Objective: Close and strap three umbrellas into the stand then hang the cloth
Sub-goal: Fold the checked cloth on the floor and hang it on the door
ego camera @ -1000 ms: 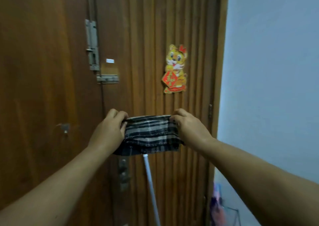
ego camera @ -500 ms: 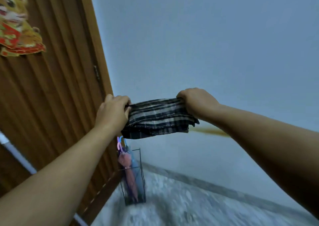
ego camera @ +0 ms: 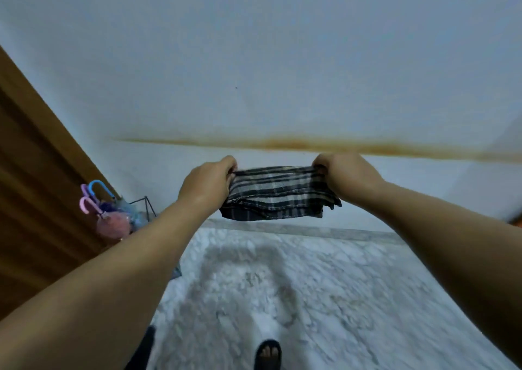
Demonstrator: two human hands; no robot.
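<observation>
At the bottom of the frame, one sandalled foot (ego camera: 267, 352) stands on the mottled grey marble floor (ego camera: 324, 285); we read the blur across the floor as a sign that the head is moving, though we can't tell which way

Above it, both forearms reach forward and converge on the checked cloth (ego camera: 278, 193), folded into a thick band and drawn level between the hands. Our left hand (ego camera: 207, 184) pinches one end with its fingers curled over the top edge; our right hand (ego camera: 343, 176) grips the other end the same way. We judge the two-ended hold is there to keep the folds together and the top edge straight, so the cloth can be laid over a rail or hook in one go. It hangs in mid-air, clear of wall and floor, with its lower layers sagging loose

Further back on the left, the wire umbrella stand (ego camera: 145, 204) sits in the corner just beside the brown wooden door (ego camera: 34, 200), keeping it out of the walkway. Folded umbrellas (ego camera: 113, 222) are already in it, pink and blue hooked handles (ego camera: 93, 193) uppermost; we can't see how many, nor whether they are strapped. That part of the job looks done, with only the cloth left

Beyond, the pale wall (ego camera: 282, 58) carries an orange-brown stain line (ego camera: 310, 145) across its width. No hook or rail is in view
</observation>
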